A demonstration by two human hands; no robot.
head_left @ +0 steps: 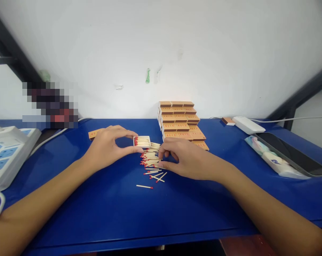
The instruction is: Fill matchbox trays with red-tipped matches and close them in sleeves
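Observation:
Between the thumb and fingertips of my left hand (pixel 109 144) is a white matchbox tray (pixel 149 142), held level, with red-headed matches (pixel 142 141) lying in it. Just below and to the right of the tray is a loose pile of matches (pixel 150 158) on the blue table. My right hand (pixel 184 156) is at the pile's right side, its thumb and fingers pinched at the match ends; how many it grips is hidden. One single match (pixel 144 186) lies apart, nearer the front. Partly behind my left hand lies an orange matchbox cover (pixel 93 134).
Stepped stacks of matchboxes (pixel 177 117) stand by the wall behind my right hand. Another matchbox (pixel 228 121) lies beside a white adapter (pixel 248 124). A phone (pixel 294 153) rests on a tissue pack (pixel 273 158) at right. A white power strip (pixel 14 153) and cable are at left.

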